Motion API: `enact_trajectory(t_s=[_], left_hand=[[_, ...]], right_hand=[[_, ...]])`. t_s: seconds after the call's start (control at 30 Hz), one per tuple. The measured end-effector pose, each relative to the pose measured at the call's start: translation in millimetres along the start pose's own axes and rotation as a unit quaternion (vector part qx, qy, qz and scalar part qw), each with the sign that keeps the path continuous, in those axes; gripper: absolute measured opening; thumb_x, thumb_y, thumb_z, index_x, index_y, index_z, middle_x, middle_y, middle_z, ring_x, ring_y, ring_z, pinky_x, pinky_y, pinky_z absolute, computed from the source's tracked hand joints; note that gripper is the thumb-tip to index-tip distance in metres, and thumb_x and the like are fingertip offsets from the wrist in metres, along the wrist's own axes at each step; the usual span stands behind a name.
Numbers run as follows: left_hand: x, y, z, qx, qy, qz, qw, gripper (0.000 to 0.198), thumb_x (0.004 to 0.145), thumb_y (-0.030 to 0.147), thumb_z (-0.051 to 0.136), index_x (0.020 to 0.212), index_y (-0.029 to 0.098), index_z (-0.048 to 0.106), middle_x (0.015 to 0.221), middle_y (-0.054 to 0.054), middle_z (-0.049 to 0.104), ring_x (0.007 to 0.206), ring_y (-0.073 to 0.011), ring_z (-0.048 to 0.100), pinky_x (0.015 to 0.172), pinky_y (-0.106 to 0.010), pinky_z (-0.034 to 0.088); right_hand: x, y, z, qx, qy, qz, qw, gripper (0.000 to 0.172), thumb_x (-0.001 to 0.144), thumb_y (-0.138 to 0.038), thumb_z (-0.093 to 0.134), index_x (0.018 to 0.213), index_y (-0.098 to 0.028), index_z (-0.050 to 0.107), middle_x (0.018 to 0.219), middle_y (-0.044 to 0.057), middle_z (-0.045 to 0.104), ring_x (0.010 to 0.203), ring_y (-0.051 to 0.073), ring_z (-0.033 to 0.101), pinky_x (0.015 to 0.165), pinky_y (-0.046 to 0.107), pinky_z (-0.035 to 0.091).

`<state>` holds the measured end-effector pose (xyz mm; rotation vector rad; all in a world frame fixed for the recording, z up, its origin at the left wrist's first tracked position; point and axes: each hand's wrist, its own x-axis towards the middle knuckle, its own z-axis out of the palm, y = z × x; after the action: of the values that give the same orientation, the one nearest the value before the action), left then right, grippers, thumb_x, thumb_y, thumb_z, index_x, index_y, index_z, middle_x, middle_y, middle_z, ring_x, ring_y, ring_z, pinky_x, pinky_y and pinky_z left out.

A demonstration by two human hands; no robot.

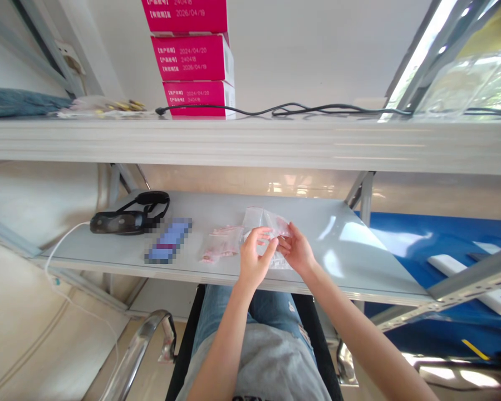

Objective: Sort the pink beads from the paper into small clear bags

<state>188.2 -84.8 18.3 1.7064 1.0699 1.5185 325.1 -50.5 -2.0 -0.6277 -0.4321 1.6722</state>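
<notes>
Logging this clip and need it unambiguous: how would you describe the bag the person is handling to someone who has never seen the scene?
On the rack's lower shelf, look between the left hand and right hand. The clear plastic bag there is held in the hands, unlike the pinkish packet lying flat just to its left.
</notes>
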Motion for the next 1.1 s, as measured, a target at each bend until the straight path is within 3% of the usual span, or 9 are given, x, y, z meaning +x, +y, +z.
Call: enact_trajectory(t_s=[0.2,0.47,0.7,1.1], left_hand=[[-1.3,-0.9,1.1,0.056,-0.032,0.07,0.995,0.025,0.083,0.029,0.053,0.108,0.023,0.053,0.102,-0.004,0.061,0.087,-0.0148,0.058,0.078,-0.03,0.047],[0.8,3.0,-3.3,0.12,-0.047,0.059,0.99,0.042,0.084,0.034,0.052,0.125,0.025,0.044,0.097,-0.002,0.063,0.07,-0.0116,0.056,0.075,-0.029,0.048],[16.0,15.9,-7.1,0.171,-0.063,0.077,0.98,0.021,0.087,0.035,0.046,0.089,0.021,0.062,0.084,-0.001,0.065,0.071,-0.0135,0.056,0.072,-0.027,0.044],[23.4,9.0,-2.4,0.059,-0.056,0.019,0.997,0.028,0.084,0.04,0.048,0.077,0.02,0.065,0.077,-0.004,0.067,0.071,-0.0163,0.06,0.068,-0.027,0.046]], right_hand=[[-1.1,1.5,0.0,0.045,0.014,0.032,0.998,0.027,0.088,-0.034,0.043,0.067,-0.017,0.047,0.047,-0.006,0.041,0.034,0.004,0.024,0.032,0.016,0.021],[1.5,9.6,-3.2,0.011,-0.002,0.056,0.998,0.031,0.081,-0.036,0.054,0.059,-0.018,0.041,0.044,-0.007,0.038,0.033,0.003,0.022,0.03,0.016,0.018],[3.3,12.6,-8.6,0.02,-0.054,0.098,0.994,0.031,0.079,-0.037,0.057,0.061,-0.018,0.04,0.046,-0.008,0.039,0.032,0.001,0.02,0.029,0.014,0.015],[3.5,14.5,-15.9,0.008,-0.065,0.131,0.989,0.023,0.082,-0.034,0.052,0.069,-0.018,0.042,0.048,-0.009,0.039,0.033,0.001,0.019,0.029,0.011,0.015]])
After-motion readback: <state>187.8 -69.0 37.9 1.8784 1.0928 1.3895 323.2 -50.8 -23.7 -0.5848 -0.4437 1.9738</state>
